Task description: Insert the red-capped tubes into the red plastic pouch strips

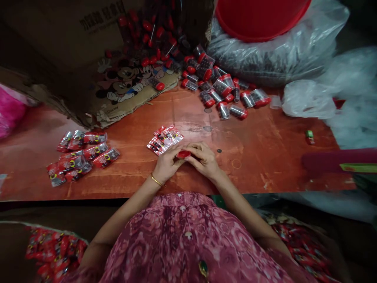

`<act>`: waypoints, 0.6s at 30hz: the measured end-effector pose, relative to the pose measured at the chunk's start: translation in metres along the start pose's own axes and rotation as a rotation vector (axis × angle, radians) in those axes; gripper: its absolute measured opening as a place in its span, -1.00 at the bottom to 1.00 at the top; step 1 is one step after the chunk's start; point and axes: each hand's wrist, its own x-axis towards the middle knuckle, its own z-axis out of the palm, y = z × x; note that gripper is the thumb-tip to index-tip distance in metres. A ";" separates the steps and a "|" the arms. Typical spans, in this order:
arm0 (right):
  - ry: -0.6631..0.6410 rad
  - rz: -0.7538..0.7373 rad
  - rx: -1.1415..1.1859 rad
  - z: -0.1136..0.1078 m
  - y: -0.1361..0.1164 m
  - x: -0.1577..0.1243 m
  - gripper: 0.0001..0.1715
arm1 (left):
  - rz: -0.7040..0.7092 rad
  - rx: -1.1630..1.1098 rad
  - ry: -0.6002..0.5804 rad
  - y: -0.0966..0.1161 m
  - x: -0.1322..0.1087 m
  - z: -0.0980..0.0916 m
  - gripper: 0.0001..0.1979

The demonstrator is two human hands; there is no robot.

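Observation:
Both of my hands meet at the front of the table, closed on one small red packet [183, 154]. My left hand [167, 163], with a gold bangle at the wrist, pinches its left side. The fingers of my right hand [204, 160] grip its right side. The packet's mouth seems to face up, though what is inside cannot be made out. Just beyond my left hand lies a fanned stack of flat red printed packets [165, 137]. To the left, several filled red packets [75, 163] rest in a loose group.
Clear tubes with red caps [221, 87] spill across the table [265, 165] from an open cardboard box [118, 106]. At the back right, a red basin [262, 23] sits on a plastic-wrapped bundle [273, 59]. A small green-and-red item [309, 136] lies far right. Sacks of red packets [55, 249] stand below.

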 end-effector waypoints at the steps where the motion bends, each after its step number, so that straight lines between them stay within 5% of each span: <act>1: 0.009 -0.016 -0.005 0.001 0.002 0.001 -0.71 | 0.012 0.044 -0.003 -0.003 0.000 0.001 -0.64; 18: -0.062 0.058 0.042 -0.001 0.022 -0.011 -0.76 | 0.056 0.235 -0.033 0.005 -0.005 0.010 -0.79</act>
